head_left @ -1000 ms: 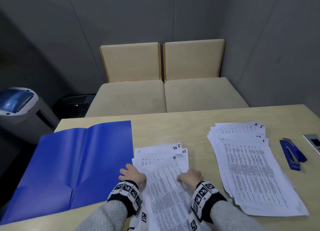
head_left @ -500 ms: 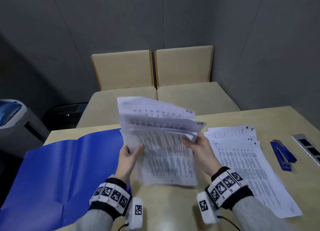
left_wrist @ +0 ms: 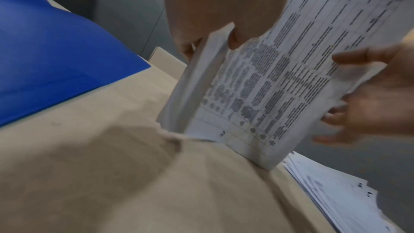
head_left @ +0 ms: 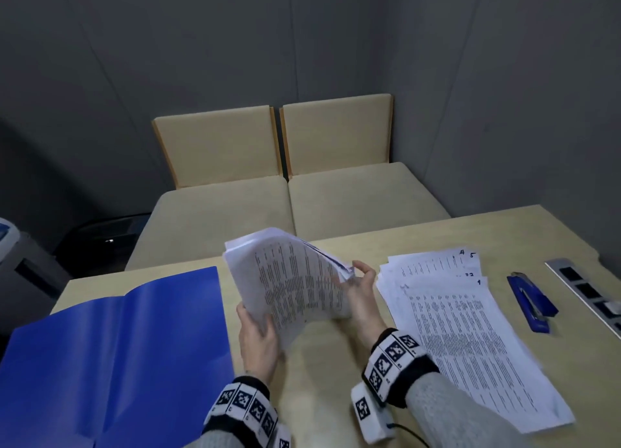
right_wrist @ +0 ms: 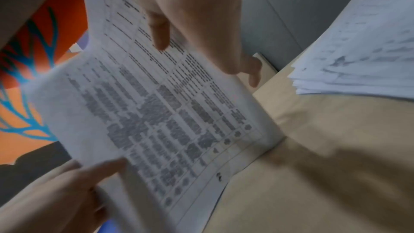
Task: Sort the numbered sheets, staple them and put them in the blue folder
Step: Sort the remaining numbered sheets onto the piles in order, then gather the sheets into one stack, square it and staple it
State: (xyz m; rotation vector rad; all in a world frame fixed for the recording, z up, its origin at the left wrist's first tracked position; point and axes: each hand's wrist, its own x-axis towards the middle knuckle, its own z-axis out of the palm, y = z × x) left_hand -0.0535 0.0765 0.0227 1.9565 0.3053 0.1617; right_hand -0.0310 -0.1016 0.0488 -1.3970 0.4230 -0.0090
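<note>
A stack of printed, numbered sheets point(head_left: 295, 279) stands on edge over the table, leaning left, with its lower corner point(left_wrist: 266, 164) down at the tabletop. My left hand point(head_left: 260, 326) grips its left side, thumb on the front page. My right hand point(head_left: 361, 284) holds the right edge, thumb point(right_wrist: 159, 31) in front and fingers behind. The open blue folder point(head_left: 117, 346) lies flat to the left. A second pile of numbered sheets point(head_left: 470, 330) lies spread to the right, with a blue stapler point(head_left: 531, 301) beyond it.
The beige table point(head_left: 319, 363) ends at its far edge against two beige padded seats point(head_left: 302, 205). A metal socket panel point(head_left: 588, 293) is set into the table at the far right. A grey and blue bin point(head_left: 13, 256) stands on the floor at the left.
The stack lay flat under both hands a second ago. Both hands lifted it upright, fanned at the top. Now it leans left, squared up and lower, with its edge at the table.
</note>
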